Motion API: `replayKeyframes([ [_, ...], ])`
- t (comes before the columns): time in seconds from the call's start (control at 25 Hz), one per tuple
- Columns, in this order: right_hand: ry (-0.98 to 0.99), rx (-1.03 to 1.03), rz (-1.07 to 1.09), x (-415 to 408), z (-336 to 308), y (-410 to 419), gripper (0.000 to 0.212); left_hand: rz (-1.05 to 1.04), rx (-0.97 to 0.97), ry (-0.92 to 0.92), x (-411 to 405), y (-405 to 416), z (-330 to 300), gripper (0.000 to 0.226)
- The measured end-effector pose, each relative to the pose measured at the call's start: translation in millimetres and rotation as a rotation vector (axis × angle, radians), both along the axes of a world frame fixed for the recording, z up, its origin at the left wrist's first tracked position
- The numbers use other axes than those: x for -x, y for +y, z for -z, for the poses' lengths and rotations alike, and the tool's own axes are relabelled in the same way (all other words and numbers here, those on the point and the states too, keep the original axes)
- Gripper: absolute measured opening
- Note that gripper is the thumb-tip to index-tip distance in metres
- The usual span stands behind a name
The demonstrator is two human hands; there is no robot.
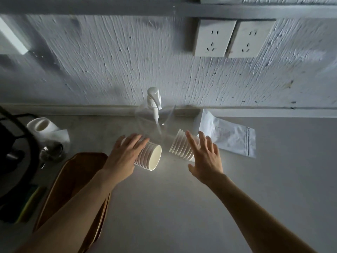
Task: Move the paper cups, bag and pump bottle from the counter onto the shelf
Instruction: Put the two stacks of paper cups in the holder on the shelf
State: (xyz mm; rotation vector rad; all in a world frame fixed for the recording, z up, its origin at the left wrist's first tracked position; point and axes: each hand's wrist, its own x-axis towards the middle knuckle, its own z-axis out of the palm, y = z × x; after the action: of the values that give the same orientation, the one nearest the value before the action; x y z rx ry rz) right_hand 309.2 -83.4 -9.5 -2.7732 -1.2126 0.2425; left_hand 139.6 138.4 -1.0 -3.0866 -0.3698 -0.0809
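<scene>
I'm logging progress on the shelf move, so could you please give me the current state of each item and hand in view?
Left cup stack: on its side on the counter, mouth towards the camera.
Right cup stack: on its side, partly behind the right hand.
Pump bottle: upright by the wall.
Bag: flat on the counter, untouched.
Left hand: open, resting over its stack.
Right hand: open, fingers spread, not gripping.

Both bare forearms reach forward. The left hand (125,156) lies palm-down, fingers (135,141) together. The right hand (206,157) spreads open.
</scene>
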Motion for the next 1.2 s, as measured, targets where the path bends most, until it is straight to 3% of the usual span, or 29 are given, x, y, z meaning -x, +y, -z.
replayKeyframes([
  [0.32, -0.102, -0.005, 0.0, -4, 14, 12, 0.108, 0.024, -0.004, 0.071, -19, -2, 10, 0.094],
  [0.64, -0.214, -0.099, -0.029, 7, 10, -4, 0.104, 0.019, -0.008, -0.062, -9, -16, 1, 0.092],
  [1.0, -0.276, -0.342, -0.084, -17, -41, -96, 0.099, -0.041, -0.078, -0.205, -23, -109, -59, 0.1],
  [1.12, -0.168, -0.48, -0.09, -31, -57, -131, 0.098, -0.066, 0.07, -0.323, -40, -146, -73, 0.091],
  [1.2, 0.058, -0.673, -0.046, -45, -71, -149, 0.103, -0.218, 0.421, -0.496, -53, -165, -88, 0.084],
])
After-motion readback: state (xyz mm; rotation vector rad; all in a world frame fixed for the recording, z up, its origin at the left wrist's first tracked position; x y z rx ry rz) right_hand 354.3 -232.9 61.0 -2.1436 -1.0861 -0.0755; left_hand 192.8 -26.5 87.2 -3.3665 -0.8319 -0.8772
